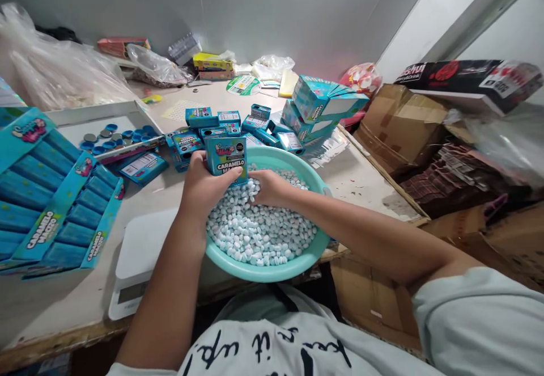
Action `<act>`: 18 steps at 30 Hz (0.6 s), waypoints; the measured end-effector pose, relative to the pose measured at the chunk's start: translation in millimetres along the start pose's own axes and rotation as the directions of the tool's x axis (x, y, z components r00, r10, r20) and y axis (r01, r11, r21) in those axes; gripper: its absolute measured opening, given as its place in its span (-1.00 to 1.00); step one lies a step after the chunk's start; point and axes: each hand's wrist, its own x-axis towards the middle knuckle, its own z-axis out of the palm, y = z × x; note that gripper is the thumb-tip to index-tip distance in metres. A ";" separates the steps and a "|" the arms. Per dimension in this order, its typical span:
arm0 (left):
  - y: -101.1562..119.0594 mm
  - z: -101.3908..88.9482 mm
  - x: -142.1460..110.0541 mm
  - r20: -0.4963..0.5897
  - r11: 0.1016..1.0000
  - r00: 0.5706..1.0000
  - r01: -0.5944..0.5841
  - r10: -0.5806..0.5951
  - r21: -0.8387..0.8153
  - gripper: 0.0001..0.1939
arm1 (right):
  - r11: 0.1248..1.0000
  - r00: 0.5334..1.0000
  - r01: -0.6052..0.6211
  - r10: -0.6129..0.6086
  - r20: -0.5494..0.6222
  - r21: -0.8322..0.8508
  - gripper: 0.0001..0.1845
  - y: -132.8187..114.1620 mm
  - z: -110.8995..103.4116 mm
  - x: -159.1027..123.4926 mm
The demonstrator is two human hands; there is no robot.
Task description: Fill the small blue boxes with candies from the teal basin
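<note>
My left hand (203,186) grips a small teal candy box (226,159) marked "Caramelo", held upright over the near side of a teal plastic basin (272,271). The basin is full of small white and pale-blue candies (259,231). My right hand (268,188) lies in the candies just below the box, fingers curled and pressed into the pile; what they hold is hidden. Behind the basin lie several more small teal boxes (212,121).
A white scale (138,260) sits left of the basin. Teal display cartons (51,194) lie at far left, a white tray with blue caps (114,135) behind them. Larger teal cartons (318,104), plastic bags (59,70) and brown cardboard boxes (399,126) crowd the back and right.
</note>
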 end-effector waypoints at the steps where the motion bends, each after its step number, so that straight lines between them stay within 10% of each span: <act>1: 1.9 0.0 0.8 0.004 0.999 1.000 -0.015 0.015 -0.048 -0.35 | 0.999 1.000 -0.022 0.022 -0.008 -0.024 -0.38 -0.4 -2.8 -1.4; 11: 73.5 32.3 44.6 0.066 0.975 0.991 -0.104 0.119 -0.194 -0.50 | 0.979 0.991 -0.079 0.097 -0.089 0.187 -0.69 -22.0 -31.3 -25.5; 14: 65.7 42.3 44.6 0.096 0.976 0.986 -0.113 0.133 -0.186 -0.36 | 0.929 0.985 -0.111 0.149 -0.084 0.354 -0.71 -34.4 -33.5 -35.8; 18: 42.5 32.9 45.2 0.414 0.992 0.904 -0.123 0.112 0.000 -0.41 | 0.773 0.951 -0.174 0.293 -0.101 0.610 -0.65 -37.1 -31.3 -41.7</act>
